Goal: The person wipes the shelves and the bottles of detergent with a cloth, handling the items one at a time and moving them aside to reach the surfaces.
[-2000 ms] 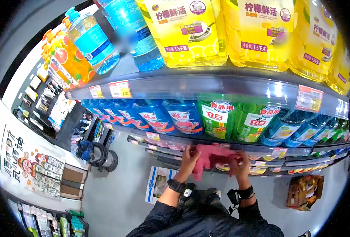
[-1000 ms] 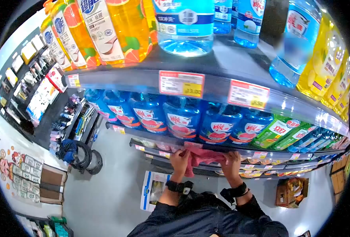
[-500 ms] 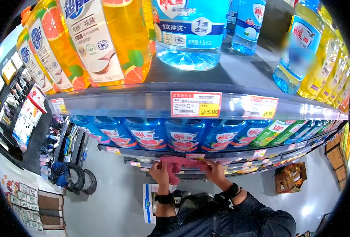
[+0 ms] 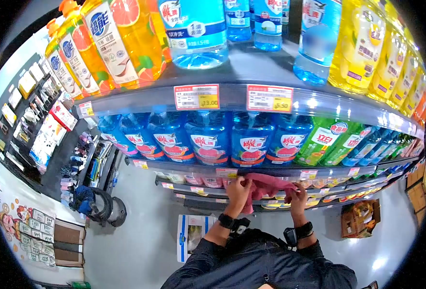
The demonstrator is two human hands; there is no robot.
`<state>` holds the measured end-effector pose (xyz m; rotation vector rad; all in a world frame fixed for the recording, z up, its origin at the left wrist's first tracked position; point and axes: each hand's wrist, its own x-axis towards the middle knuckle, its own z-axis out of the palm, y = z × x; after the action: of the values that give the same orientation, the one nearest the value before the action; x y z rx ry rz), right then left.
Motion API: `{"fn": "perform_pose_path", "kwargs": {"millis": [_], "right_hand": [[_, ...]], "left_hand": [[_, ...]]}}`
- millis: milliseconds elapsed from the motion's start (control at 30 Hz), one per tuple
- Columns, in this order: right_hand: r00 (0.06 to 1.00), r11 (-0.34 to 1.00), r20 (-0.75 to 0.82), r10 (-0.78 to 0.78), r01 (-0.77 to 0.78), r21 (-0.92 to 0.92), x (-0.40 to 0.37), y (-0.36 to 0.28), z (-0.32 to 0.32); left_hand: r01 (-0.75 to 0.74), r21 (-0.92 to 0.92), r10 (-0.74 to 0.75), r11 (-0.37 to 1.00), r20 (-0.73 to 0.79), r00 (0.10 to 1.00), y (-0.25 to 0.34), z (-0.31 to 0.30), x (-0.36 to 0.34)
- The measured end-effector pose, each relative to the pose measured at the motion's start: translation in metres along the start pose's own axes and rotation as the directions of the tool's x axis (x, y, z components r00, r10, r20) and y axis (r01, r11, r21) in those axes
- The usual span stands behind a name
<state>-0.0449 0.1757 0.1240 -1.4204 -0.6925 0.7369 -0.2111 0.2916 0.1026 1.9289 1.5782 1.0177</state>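
A pinkish-red cloth (image 4: 269, 186) is stretched between my two hands, in front of the lower shelves. My left hand (image 4: 238, 193) pinches its left end, and a loose part of the cloth hangs down beside that hand. At the other end my right hand (image 4: 297, 197) has its fingers closed on the bunched cloth. Just above the cloth runs the shelf edge (image 4: 189, 169) under a row of blue bottles (image 4: 253, 139). Both wrists wear black bands.
Higher up, a shelf carries orange bottles (image 4: 109, 43), a large clear-blue bottle (image 4: 193, 33) and yellow bottles (image 4: 360, 48). Green bottles (image 4: 324, 139) stand in the middle row. On the floor are a cardboard box (image 4: 360, 219), a white-and-blue box (image 4: 181, 238) and a dark round bin (image 4: 114, 212).
Both hands and the cloth have moved right and slightly up along the shelf. The cloth stays gripped at both ends. The view has shifted, showing more of the yellow bottles.
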Motion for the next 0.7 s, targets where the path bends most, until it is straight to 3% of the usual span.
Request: {"fn": "perform_pose_path", "kwargs": {"millis": [33, 67, 100, 167, 200, 233, 300, 433, 500, 533, 567, 600, 633, 667, 700], "right_hand": [[1.0, 0.988, -0.013, -0.013, 0.015, 0.157, 0.0, 0.002, -0.004], [0.999, 0.979, 0.048, 0.004, -0.014, 0.202, 0.001, 0.006, -0.011], [0.999, 0.978, 0.037, -0.001, -0.007, 0.209, 0.005, 0.011, -0.013], [0.993, 0.913, -0.008, -0.118, 0.111, 0.393, 0.007, 0.022, -0.015], [0.997, 0.863, -0.036, -0.063, 0.072, 0.5, 0.006, 0.024, -0.014], [0.985, 0.909, 0.028, -0.168, 0.143, 0.392, 0.015, 0.038, -0.021], [0.978, 0.918, -0.001, -0.21, 0.197, 0.343, 0.005, -0.004, -0.004], [0.944, 0.922, -0.004, -0.329, 0.322, 0.216, 0.007, -0.003, 0.008], [0.971, 0.915, 0.239, 0.017, -0.112, 0.388, 0.012, 0.016, 0.0], [0.932, 0.793, 0.279, 0.231, -0.347, 0.502, 0.013, 0.024, -0.001], [0.928, 0.791, 0.287, 0.237, -0.356, 0.498, 0.014, 0.031, -0.002], [0.819, 0.595, 0.412, 0.399, -0.573, 0.563, 0.016, 0.036, -0.003], [0.666, 0.349, 0.546, 0.508, -0.739, 0.577, 0.017, 0.039, -0.002], [0.669, 0.349, 0.492, 0.557, -0.726, 0.592, 0.017, 0.04, 0.001], [0.666, 0.352, 0.499, 0.555, -0.731, 0.585, 0.018, 0.046, 0.003]], "left_hand": [[-0.048, -0.15, 0.057, 0.987, 0.061, 0.997, 0.0, 0.004, 0.0], [-0.086, -0.301, 0.125, 0.95, 0.115, 0.985, 0.0, 0.008, 0.0], [-0.097, -0.301, 0.138, 0.949, 0.119, 0.983, -0.001, 0.011, -0.003], [0.147, -0.684, 0.108, 0.715, 0.315, 0.943, 0.003, -0.001, -0.009], [0.25, -0.702, 0.089, 0.667, 0.408, 0.909, 0.0, -0.009, -0.012], [0.253, -0.701, 0.096, 0.666, 0.417, 0.904, -0.002, -0.017, -0.014], [0.528, -0.659, -0.005, 0.536, 0.623, 0.783, -0.006, -0.033, -0.013], [0.481, -0.676, -0.03, 0.559, 0.563, 0.826, -0.021, -0.053, -0.013], [0.575, -0.583, -0.118, 0.573, 0.636, 0.763, -0.07, -0.039, -0.015], [0.563, -0.63, -0.224, 0.535, 0.537, 0.813, -0.09, -0.029, -0.018], [0.566, -0.629, -0.234, 0.533, 0.534, 0.813, -0.113, -0.021, -0.021], [0.338, -0.617, -0.069, 0.711, 0.417, 0.906, -0.137, -0.016, -0.023], [0.075, -0.56, 0.125, 0.825, 0.311, 0.942, -0.148, -0.015, -0.023], [0.568, -0.802, -0.112, 0.185, 0.557, 0.823, -0.088, -0.044, -0.021], [0.561, -0.808, -0.115, 0.182, 0.549, 0.828, -0.087, -0.048, -0.021]]}}
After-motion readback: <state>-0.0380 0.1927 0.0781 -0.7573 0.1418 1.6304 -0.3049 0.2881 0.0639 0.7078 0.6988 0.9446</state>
